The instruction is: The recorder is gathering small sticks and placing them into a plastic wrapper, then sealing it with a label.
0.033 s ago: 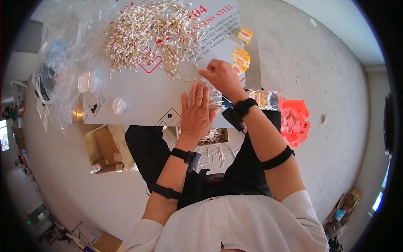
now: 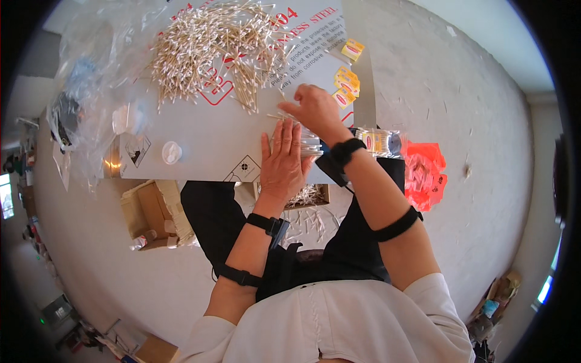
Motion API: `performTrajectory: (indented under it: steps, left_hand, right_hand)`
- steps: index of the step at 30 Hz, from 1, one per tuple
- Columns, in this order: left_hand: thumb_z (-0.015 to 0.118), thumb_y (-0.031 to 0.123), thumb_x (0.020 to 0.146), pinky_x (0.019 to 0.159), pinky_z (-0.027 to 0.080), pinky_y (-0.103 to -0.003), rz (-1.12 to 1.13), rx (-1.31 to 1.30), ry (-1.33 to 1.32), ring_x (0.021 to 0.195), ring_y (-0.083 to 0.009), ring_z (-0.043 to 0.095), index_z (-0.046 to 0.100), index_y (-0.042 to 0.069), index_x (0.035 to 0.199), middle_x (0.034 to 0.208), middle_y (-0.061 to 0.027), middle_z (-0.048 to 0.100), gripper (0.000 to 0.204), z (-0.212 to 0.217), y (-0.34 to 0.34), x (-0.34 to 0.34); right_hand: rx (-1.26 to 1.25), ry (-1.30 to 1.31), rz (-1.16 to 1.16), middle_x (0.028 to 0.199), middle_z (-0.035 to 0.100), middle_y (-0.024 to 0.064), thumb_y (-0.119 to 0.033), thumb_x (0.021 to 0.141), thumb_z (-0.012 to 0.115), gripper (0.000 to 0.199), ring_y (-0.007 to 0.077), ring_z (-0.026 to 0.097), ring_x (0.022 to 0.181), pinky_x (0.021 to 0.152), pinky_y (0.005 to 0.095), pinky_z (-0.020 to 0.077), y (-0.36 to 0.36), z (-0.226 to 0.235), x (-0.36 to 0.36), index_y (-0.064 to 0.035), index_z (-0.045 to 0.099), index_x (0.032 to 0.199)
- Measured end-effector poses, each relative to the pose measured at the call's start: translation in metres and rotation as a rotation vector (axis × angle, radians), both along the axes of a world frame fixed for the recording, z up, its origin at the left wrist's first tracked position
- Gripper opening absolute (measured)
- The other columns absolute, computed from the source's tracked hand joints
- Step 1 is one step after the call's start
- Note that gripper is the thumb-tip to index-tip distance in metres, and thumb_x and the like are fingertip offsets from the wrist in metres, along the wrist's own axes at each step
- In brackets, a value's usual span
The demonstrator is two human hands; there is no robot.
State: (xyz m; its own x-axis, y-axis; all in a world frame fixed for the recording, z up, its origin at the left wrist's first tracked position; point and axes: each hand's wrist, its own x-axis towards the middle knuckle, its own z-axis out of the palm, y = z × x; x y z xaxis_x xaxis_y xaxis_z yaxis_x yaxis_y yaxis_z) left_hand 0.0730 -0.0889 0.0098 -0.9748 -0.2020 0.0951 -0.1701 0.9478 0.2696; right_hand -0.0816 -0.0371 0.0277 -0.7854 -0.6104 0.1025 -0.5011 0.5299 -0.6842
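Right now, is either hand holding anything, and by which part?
The left hand lies flat against cotton swabs, not visibly gripping them; whether the curled right hand holds anything is unclear.

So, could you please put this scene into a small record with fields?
Left hand: fingers extended, over a small bunch of cotton swabs
Right hand: partly curled, near the left fingertips; grip unclear
Tabletop, far part: large loose swab pile
Tabletop, right edge: yellow cards
Tabletop, left: clear plastic bags, small round tub
Floor, left: open cardboard box
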Motion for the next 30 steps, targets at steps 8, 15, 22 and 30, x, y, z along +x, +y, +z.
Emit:
performTrajectory:
  steps: [8, 15, 22, 30]
  left_hand:
    - [0.066, 0.036, 0.083, 0.116, 0.013, -0.056, -0.01, -0.007, -0.027, 0.146, -0.0305, 0.02, 0.031, 0.003, 0.147, 0.157, -0.0142, 0.024, 0.08, 0.002, 0.002, -0.003]
    - [0.066, 0.036, 0.084, 0.116, 0.014, -0.056, -0.015, 0.034, 0.028, 0.146, -0.0318, 0.021, 0.029, 0.003, 0.148, 0.157, -0.014, 0.024, 0.08, 0.001, 0.002, -0.003]
    - [0.065, 0.036, 0.085, 0.116, 0.013, -0.056, -0.01, 0.045, 0.044, 0.146, -0.0317, 0.021, 0.029, 0.003, 0.148, 0.157, -0.0144, 0.024, 0.08, 0.001, 0.001, -0.002]
    - [0.063, 0.034, 0.086, 0.116, 0.013, -0.056, -0.026, 0.008, 0.028, 0.146, -0.0325, 0.02, 0.031, 0.008, 0.149, 0.157, -0.0147, 0.024, 0.076, 0.003, 0.003, -0.002]
  right_hand:
    - [0.201, -0.051, -0.188, 0.087, 0.069, 0.0197, -0.02, 0.075, 0.063, 0.019, 0.0368, 0.068, 0.084, 0.076, 0.0459, 0.0549, -0.026, -0.009, -0.032, -0.0036, 0.07, 0.083]
    - [0.189, 0.085, -0.074, 0.078, 0.067, 0.0176, -0.02, 0.076, 0.064, 0.016, 0.0362, 0.066, 0.076, 0.068, 0.0447, 0.052, 0.006, -0.013, -0.045, -0.0049, 0.068, 0.075]
    - [0.064, -0.075, 0.19, 0.084, 0.065, 0.0155, -0.018, 0.073, 0.072, 0.022, 0.0348, 0.064, 0.082, 0.073, 0.041, 0.0511, 0.045, -0.003, -0.027, -0.0044, 0.069, 0.09]
    - [-0.114, 0.264, 0.006, 0.09, 0.061, 0.011, -0.017, 0.073, 0.074, 0.027, 0.0312, 0.062, 0.087, 0.077, 0.0395, 0.0507, 0.057, -0.012, -0.002, -0.0069, 0.067, 0.096]
